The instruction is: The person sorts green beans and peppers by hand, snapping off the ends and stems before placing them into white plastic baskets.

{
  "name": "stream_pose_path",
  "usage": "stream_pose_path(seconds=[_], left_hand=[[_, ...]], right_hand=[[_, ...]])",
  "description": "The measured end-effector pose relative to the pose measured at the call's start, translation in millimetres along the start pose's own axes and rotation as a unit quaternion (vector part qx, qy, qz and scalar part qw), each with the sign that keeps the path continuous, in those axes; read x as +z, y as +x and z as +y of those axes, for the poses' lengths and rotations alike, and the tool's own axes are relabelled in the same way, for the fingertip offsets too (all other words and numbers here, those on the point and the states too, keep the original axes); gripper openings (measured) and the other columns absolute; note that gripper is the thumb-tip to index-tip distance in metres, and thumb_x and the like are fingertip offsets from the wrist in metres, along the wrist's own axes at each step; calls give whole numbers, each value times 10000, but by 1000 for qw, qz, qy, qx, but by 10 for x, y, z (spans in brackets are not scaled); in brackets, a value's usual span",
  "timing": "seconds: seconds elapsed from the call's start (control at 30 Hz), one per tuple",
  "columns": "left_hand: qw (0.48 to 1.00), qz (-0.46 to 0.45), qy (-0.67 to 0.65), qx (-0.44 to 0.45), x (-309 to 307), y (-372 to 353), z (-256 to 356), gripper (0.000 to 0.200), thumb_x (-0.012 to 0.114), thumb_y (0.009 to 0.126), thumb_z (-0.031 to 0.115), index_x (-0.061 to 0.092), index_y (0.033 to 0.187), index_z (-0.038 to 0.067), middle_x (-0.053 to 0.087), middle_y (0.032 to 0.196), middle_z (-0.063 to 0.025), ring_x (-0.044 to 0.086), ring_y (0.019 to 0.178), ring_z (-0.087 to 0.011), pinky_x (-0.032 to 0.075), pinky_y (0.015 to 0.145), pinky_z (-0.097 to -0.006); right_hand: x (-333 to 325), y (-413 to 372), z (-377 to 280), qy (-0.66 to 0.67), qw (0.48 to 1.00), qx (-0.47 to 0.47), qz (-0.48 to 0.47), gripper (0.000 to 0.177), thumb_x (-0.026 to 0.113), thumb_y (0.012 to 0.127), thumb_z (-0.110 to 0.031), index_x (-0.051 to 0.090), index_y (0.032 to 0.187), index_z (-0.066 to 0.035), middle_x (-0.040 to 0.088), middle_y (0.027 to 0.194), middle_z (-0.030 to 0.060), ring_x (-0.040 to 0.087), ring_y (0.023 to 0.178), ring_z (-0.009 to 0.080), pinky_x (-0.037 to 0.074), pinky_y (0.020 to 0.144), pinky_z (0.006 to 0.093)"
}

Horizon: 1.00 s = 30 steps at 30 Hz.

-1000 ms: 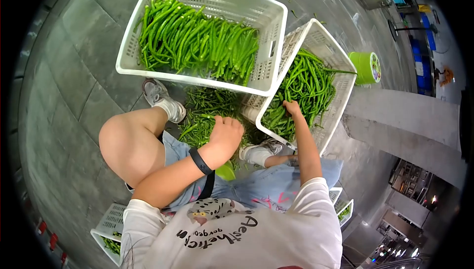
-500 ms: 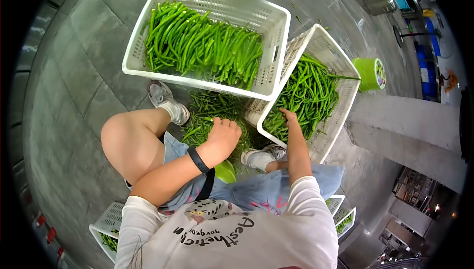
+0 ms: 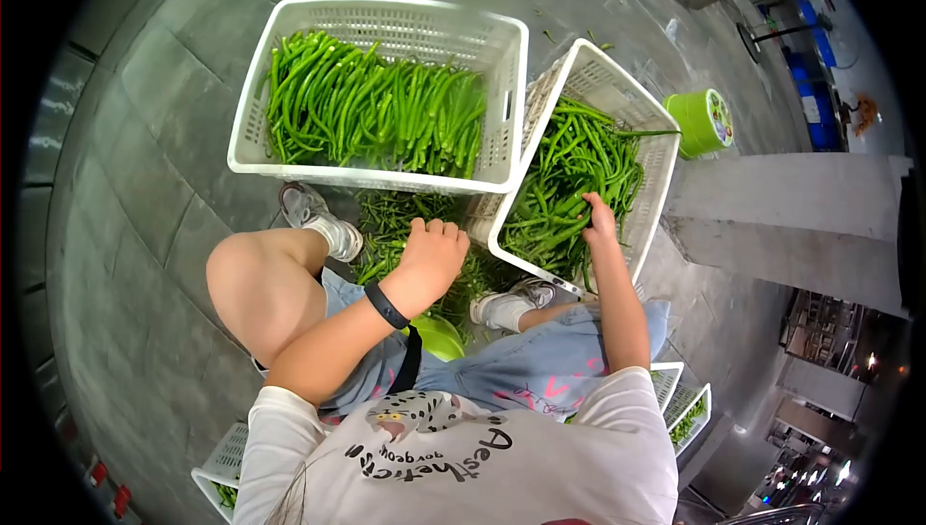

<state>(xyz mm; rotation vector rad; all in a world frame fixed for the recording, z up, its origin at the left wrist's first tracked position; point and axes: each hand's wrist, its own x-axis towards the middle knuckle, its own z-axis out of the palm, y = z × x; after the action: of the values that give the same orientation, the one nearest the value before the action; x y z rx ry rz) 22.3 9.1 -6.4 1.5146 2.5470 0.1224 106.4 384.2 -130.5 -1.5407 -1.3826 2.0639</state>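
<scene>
My right hand is inside the tilted white crate on the right, over a loose heap of long green chili peppers. Its thumb and fingers are apart and touch the peppers. My left hand is curled closed, back of the hand up, above a pile of green stems and scraps on the floor. Whatever it holds is hidden. Ahead stands a second white crate, where long green chili peppers lie mostly lined up side by side.
Between my legs is a bright green bowl-like object, partly hidden. A green bucket stands beyond the right crate, near a grey concrete ledge. More white crates with green produce are behind me on both sides.
My right hand has moved rightward across the heap in the tilted crate, and its fingers have spread. My left hand stays curled in nearly the same place. The view has shifted slightly.
</scene>
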Motion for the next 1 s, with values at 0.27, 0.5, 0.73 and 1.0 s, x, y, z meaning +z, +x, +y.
stream_pose_path(seconds=[0.27,0.5,0.73,1.0], left_hand=[[991,-12,-102,83,-200,110,182,318,672,773,293,579,961,54,594,883,-84,589,863,-264,463,722,-403],[926,16,-355,129,-281,281,509,266,615,858,264,598,967,22,639,849,-137,646,769,-266,518,672,-365],[354,-155,-922,-2,-175,472,859,467,508,946,371,466,1278,45,509,1291,-78,501,1155,-162,402,978,-361],[348,49,-934,-69,-299,489,548,426,560,927,280,479,1325,150,560,1203,-31,531,1063,-169,441,914,-371]], right_hand=[[-166,-688,-717,193,943,-252,100,134,598,820,-29,539,940,-23,594,820,71,578,679,195,477,532,324],[48,-1522,-850,265,888,-375,25,290,589,880,-53,474,1145,-30,560,1078,75,568,947,204,491,821,355],[812,-2332,-506,362,896,-242,-87,339,568,913,-201,485,1215,-69,559,1177,98,551,1049,247,445,934,432],[1298,-2608,13,415,870,43,-263,364,521,939,-252,481,1256,-76,521,1251,86,470,1161,234,328,1062,376]])
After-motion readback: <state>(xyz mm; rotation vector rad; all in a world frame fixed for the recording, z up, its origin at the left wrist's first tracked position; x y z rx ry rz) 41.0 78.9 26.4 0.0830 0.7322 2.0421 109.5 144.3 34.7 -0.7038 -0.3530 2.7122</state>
